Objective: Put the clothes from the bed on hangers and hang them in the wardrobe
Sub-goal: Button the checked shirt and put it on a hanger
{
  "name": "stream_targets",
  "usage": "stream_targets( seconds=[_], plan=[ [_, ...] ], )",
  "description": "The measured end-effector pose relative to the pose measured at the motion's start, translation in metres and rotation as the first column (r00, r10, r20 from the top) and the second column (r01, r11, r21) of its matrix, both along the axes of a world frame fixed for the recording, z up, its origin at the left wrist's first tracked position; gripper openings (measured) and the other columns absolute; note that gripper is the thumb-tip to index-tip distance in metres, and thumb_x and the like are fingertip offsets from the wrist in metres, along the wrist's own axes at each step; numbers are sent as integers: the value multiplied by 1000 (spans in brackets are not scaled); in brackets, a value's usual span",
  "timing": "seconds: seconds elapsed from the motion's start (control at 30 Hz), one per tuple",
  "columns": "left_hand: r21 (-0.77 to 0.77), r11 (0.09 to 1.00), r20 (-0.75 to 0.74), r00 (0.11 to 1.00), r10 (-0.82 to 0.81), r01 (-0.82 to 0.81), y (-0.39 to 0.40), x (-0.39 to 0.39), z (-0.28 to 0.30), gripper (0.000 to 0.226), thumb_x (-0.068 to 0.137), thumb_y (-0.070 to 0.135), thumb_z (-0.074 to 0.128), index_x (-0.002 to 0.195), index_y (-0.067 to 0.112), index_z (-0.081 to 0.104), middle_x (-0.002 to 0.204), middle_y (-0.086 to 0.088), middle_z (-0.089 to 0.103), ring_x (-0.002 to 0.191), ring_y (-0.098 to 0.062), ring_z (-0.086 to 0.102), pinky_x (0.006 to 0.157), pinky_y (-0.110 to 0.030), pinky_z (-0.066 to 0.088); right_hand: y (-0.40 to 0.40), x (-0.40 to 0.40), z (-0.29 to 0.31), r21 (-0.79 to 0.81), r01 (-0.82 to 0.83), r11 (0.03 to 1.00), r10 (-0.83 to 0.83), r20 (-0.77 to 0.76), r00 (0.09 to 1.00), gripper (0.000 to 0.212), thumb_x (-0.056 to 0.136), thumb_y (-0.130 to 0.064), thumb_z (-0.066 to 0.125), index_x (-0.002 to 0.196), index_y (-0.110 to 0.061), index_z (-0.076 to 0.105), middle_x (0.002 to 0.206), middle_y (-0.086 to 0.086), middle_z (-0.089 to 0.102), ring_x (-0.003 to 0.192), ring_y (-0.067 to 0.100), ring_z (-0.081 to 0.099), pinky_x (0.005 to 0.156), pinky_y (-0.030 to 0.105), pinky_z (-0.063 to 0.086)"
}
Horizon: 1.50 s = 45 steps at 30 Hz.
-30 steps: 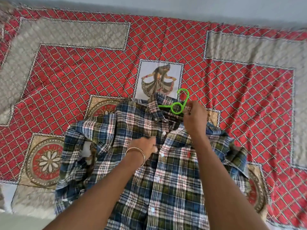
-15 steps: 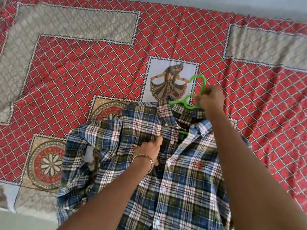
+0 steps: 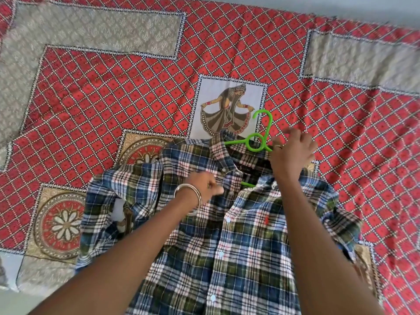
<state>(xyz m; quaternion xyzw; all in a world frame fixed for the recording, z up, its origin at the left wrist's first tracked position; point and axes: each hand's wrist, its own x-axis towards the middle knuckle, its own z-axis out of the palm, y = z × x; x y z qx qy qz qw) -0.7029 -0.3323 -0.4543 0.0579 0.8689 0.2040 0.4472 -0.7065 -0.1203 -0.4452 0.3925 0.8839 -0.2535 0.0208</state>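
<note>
Plaid button-up shirt [image 3: 238, 246] spread face-up over lower centre of frame, collar toward the top, placket open near the neck. Green plastic hanger [image 3: 259, 139] partly inside the collar: hook and ring sticking out above the neckline at centre-right, a short green sliver visible in the open neck gap, rest buried under fabric. Left hand [image 3: 205, 187] at centre, fingers curled, pinching the shirt's left front edge just below the collar; metal bangle [image 3: 188, 196] on that wrist. Right hand [image 3: 292, 153] at the right collar, just beside the hanger ring, fingers loosely spread; grip on fabric or hanger cannot be told, motion blur. Both forearms crossing the shirt body, hiding parts of it. Underneath all, red diamond-print bedsheet [image 3: 113, 98] with grey panels upper left and upper right, dancer motif panel [image 3: 227, 110] just above the collar, round floral medallion [image 3: 63, 223] lower left, partly covered by the sleeve.
</note>
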Motion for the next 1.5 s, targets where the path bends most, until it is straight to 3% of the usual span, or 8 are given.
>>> stream_targets(
  seconds=[0.1,0.23,0.43,0.73,0.87,1.0,1.2,1.5],
  plan=[
    [81,990,-168,978,124,-112,6,-11,7,23,84,38,68,91,16,71,71,3,62,63,-14,57,57,-23,44,-24,36,10,-24,179,984,-177,-318,931,23,93,-28,61,97,-5,57,101,13,56,94,30,48,79,42,36],
    [119,992,-41,997,58,-52,22,0,2,13,82,27,74,87,15,73,78,-1,71,61,-12,67,60,-22,55,-70,87,8,-261,180,948,-232,-186,955,27,87,-36,66,81,-12,54,70,1,56,60,16,49,53,35,45],
    [121,979,-204,961,187,-165,36,36,-15,9,79,16,75,87,13,75,84,-2,72,79,-16,66,79,-30,54,-102,110,-20,-266,207,941,-168,163,972,36,87,-41,67,104,-9,62,99,5,65,83,21,62,71,38,55],
    [104,955,-199,935,293,-277,42,41,-23,10,80,24,72,77,14,73,75,-2,70,72,-20,64,69,-32,54,-97,107,-21,-236,157,959,-129,129,983,26,93,-20,62,114,-6,68,97,9,70,82,24,65,73,39,57],
    [181,917,-119,918,378,-354,39,42,-23,18,83,24,71,73,9,69,70,-1,64,69,-21,62,69,-32,52,-90,118,-13,-595,451,666,-526,54,849,6,92,-10,63,94,-8,69,68,-2,62,59,12,55,56,27,53],
    [283,852,-58,879,473,-440,37,48,-22,19,83,18,71,73,2,69,73,-10,69,65,-25,65,70,-42,57,-86,130,-13,-868,419,267,-689,132,713,12,94,-1,54,87,-5,63,67,-1,53,58,9,47,57,23,46],
    [352,857,-135,886,443,-375,44,52,-15,18,82,20,72,74,4,71,69,-6,69,63,-22,65,67,-39,55,-83,128,-9,-855,366,368,-626,64,777,8,92,5,57,92,-2,62,72,6,53,59,11,48,52,20,46],
    [332,909,-241,909,339,-251,49,50,-11,14,85,19,67,82,6,72,80,-7,71,74,-22,63,72,-38,53,-80,118,-13,-561,273,781,-319,16,948,14,87,-10,70,101,-8,72,79,6,67,57,4,52,49,10,42]
  ],
)
